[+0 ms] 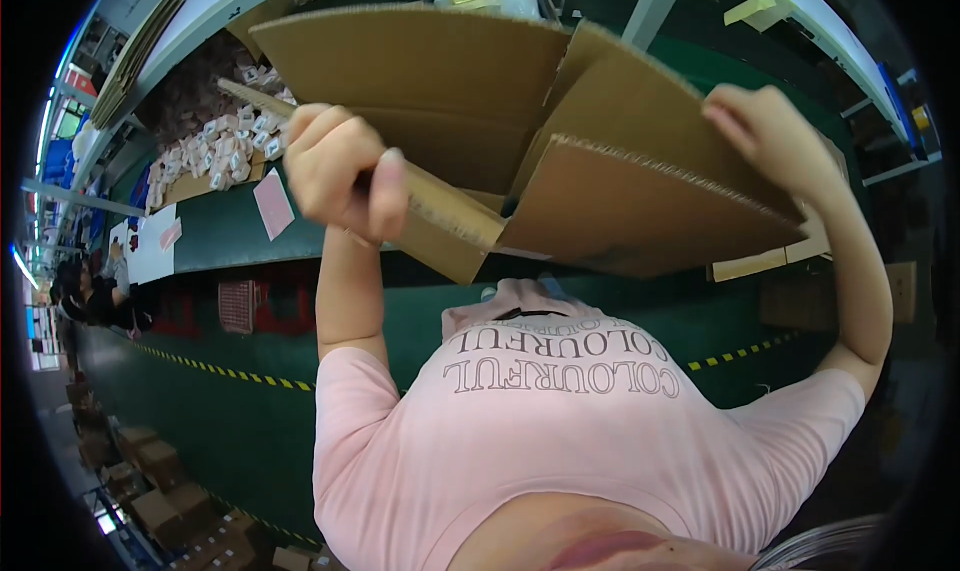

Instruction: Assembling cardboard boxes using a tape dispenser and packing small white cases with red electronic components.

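Note:
I hold a large brown corrugated cardboard box [430, 81] with loose flaps up in front of my chest. My left hand [340, 171] is closed around the edge of a lower flap [450, 221] at the box's left side. My right hand [770, 131] grips the upper right edge of another flap [640, 201], fingers curled over it. Below the box my pink short-sleeved shirt [560, 431] fills the lower middle of the view. The inside of the box is hidden.
A green workbench [220, 231] on the left carries several small white and pink packets [225, 151], a pink card [272, 206] and a white sheet [150, 246]. Flat cardboard sheets [140, 51] lean at upper left. Small cartons [160, 491] are stacked at lower left beyond yellow-black floor tape [220, 371]. Another person [85, 296] sits far left.

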`<state>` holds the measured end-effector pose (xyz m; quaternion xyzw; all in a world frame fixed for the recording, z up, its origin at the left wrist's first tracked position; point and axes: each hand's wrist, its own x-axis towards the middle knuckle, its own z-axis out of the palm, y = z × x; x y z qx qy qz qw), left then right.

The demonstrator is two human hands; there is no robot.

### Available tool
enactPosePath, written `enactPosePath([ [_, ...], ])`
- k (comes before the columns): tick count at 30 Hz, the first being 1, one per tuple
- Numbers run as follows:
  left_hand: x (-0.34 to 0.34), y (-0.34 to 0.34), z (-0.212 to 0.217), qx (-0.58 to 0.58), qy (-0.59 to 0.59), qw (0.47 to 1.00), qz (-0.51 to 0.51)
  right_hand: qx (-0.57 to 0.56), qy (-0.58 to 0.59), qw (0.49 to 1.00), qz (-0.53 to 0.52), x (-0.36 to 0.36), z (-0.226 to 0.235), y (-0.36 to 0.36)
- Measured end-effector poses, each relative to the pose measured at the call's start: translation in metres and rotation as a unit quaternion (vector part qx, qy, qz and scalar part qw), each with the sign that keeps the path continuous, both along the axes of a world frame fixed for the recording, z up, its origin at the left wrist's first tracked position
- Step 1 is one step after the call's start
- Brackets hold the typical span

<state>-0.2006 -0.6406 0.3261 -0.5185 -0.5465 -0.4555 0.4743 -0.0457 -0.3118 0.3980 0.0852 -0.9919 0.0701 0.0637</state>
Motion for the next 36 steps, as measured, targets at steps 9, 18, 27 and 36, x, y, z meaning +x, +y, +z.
enactPosePath([
  [9,0.004,0.007,-0.006,-0.004,0.034,0.998,0.053,-0.147,-0.133,0.98,0.036,0.0,-0.026,-0.06],
  [18,0.023,-0.024,0.044,-0.25,0.017,0.963,-0.104,-0.16,-0.068,0.975,-0.142,-0.019,0.009,0.017],
  [27,-0.022,-0.039,-0.002,-0.162,-0.165,0.927,-0.295,-0.151,0.18,0.959,-0.157,-0.06,-0.031,0.022],
  [36,-0.043,-0.021,-0.002,-0.152,-0.194,0.914,-0.323,-0.529,0.188,0.787,0.256,-0.076,-0.065,0.003],
])
